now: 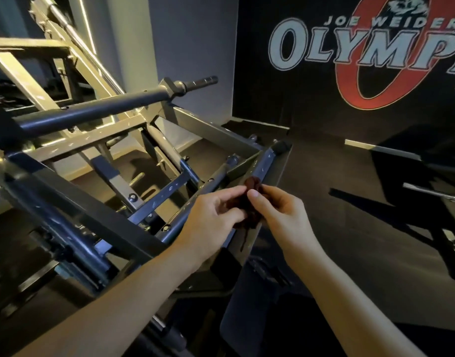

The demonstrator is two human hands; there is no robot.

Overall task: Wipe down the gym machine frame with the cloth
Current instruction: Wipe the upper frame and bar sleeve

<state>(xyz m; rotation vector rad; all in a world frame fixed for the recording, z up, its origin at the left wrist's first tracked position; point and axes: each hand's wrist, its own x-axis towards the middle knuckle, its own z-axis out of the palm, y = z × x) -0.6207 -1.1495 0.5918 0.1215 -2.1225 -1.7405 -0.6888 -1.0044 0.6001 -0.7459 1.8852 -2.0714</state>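
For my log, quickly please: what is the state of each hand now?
Left hand: holds the dark red cloth.
Right hand: pinches the same cloth.

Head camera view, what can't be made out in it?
1. Cloth: head view, mostly hidden between the left hand and right hand, so its size and contact with the frame are unclear.
2. Wall lettering: head view, cut off by the top and right edges.
3. Equipment at right: head view, too dark to identify.
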